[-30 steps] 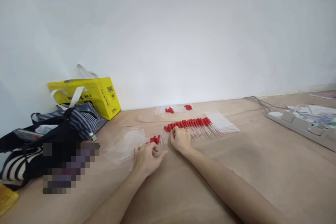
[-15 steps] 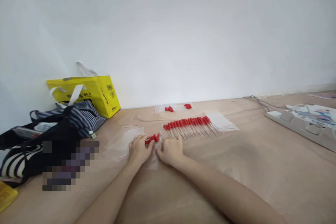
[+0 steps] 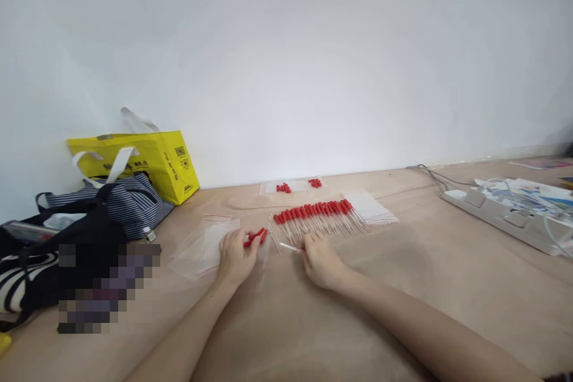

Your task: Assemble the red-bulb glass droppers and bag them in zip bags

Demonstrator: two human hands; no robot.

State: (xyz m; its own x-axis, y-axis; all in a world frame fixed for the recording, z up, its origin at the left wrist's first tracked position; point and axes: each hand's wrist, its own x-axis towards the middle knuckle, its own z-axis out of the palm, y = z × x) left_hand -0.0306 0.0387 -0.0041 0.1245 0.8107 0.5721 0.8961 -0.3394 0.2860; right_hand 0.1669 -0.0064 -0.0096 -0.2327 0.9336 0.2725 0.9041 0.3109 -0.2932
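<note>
My left hand (image 3: 236, 255) is closed around a few red-ended pieces (image 3: 256, 239), over a clear plastic bag (image 3: 260, 268) on the table. To its right, my right hand (image 3: 323, 261) pinches a thin whitish stick (image 3: 289, 247) that points left toward the other hand. Whether this stick has a red end is hidden by the fingers. Just beyond my hands lies a slanted row of thin pale sticks with red ends (image 3: 313, 210). Flat clear bags (image 3: 192, 250) are spread left of my left hand.
Bags with red-ended pieces (image 3: 283, 188) lie near the wall. A stack of white sheets or bags (image 3: 373, 208) sits behind the row's right end. A yellow bag (image 3: 183, 167), a striped bag (image 3: 134, 203) and a black bag (image 3: 98, 245) stand left. A power strip (image 3: 496, 224) lies right.
My right hand has moved right, away from my left hand, and a thin whitish stick now shows in its fingers. My left hand stays at the red-ended pieces. The view has shifted slightly.
</note>
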